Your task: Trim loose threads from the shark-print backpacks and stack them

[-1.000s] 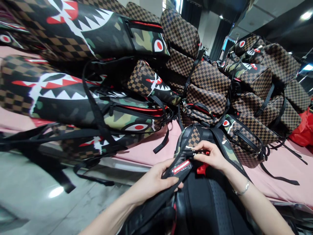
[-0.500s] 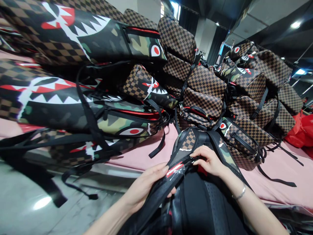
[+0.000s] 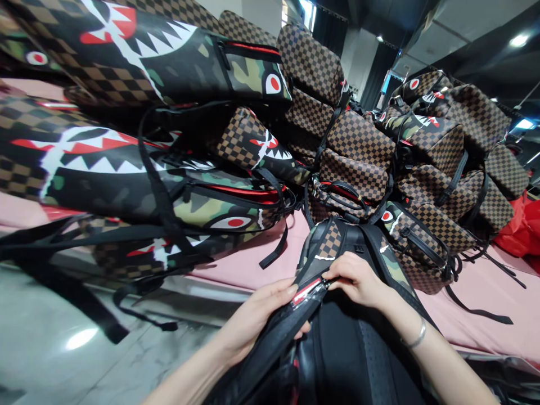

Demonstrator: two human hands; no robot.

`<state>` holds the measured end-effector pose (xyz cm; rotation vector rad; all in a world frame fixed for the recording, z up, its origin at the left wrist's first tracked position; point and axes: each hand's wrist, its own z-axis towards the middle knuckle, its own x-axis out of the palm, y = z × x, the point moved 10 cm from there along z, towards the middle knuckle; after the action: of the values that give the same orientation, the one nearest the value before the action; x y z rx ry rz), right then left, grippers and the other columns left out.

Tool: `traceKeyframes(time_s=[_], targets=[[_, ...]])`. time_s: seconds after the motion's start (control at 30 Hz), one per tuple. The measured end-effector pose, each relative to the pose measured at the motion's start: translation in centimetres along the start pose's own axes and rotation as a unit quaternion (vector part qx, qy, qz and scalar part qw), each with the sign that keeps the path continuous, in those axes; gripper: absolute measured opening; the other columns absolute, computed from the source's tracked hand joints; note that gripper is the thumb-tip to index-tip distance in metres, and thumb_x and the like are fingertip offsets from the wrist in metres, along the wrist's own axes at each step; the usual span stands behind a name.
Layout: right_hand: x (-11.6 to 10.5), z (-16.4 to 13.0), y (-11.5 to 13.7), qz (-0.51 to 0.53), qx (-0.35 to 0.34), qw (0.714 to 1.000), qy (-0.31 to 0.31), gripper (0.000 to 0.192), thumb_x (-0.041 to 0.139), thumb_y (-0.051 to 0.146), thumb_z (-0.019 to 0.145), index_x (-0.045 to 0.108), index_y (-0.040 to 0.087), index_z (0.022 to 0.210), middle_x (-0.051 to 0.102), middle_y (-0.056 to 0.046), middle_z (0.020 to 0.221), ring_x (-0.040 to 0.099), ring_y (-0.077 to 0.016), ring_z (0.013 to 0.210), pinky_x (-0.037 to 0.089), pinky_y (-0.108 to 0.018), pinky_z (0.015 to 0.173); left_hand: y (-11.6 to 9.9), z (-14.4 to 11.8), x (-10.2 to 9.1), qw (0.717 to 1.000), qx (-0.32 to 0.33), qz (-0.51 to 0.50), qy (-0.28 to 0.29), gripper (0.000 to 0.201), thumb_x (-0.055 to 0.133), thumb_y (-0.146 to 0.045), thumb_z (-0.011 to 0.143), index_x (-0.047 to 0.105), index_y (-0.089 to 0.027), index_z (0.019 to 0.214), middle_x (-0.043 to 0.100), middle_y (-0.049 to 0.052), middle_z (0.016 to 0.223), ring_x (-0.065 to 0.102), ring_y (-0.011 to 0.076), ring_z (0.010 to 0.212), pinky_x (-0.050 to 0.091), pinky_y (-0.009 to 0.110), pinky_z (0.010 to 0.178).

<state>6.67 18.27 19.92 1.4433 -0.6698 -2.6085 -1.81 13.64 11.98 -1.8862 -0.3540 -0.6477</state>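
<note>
A black backpack [image 3: 358,360] with checkered and camouflage panels lies back-up in front of me, at the edge of the pink table [image 3: 248,261]. My left hand [image 3: 257,318] grips its black shoulder strap [image 3: 291,315], which carries a small red label. My right hand [image 3: 356,278] pinches the top of the same strap near the label; a silver bracelet [image 3: 415,337] sits on that wrist.
Piles of brown checkered and shark-mouth camouflage backpacks [image 3: 177,146] cover the table, with another heap [image 3: 439,169] at the right. Loose black straps [image 3: 126,304] hang over the table's front edge above the grey floor [image 3: 63,349]. Red material [image 3: 521,225] lies at far right.
My right hand has slid slightly left along the strap, covering the red piece seen beneath it before. The strap has lifted a little. The view shifted slightly.
</note>
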Motion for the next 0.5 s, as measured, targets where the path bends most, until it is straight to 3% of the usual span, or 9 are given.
traceKeyframes(time_s=[0.3,0.4,0.5], targets=[[0.4,0.6,2.8,-0.045,-0.01,0.999,0.005,0.019,0.046,0.029,0.09,0.06,0.017,0.09,0.064,-0.006,0.078,0.054,-0.0171,0.073,0.043,-0.03,0.069,0.5,-0.3,0.0,1.0,-0.01,0.002,-0.027,0.036,0.065,-0.047,0.07,0.065,-0.015,0.085,0.068,0.005,0.063,0.064,0.0192,0.055,0.049,0.025,0.052],[0.1,-0.1,3.2,-0.03,0.017,0.999,-0.038,0.015,0.048,0.028,0.089,0.06,0.018,0.088,0.065,-0.006,0.079,0.056,-0.0173,0.075,0.044,-0.031,0.07,0.7,-0.5,0.6,1.0,-0.012,-0.015,-0.004,0.047,0.056,-0.058,0.073,0.066,-0.013,0.081,0.069,0.006,0.063,0.064,0.0198,0.056,0.049,0.026,0.054],[-0.7,-1.8,3.0,0.01,0.091,0.988,-0.121,0.01,0.051,0.024,0.087,0.06,0.019,0.089,0.063,-0.004,0.078,0.057,-0.0159,0.073,0.046,-0.029,0.068,0.8,-0.8,1.6,0.998,-0.011,-0.053,0.029,0.052,0.048,-0.059,0.078,0.066,-0.013,0.095,0.071,0.008,0.074,0.066,0.0214,0.066,0.051,0.028,0.062]])
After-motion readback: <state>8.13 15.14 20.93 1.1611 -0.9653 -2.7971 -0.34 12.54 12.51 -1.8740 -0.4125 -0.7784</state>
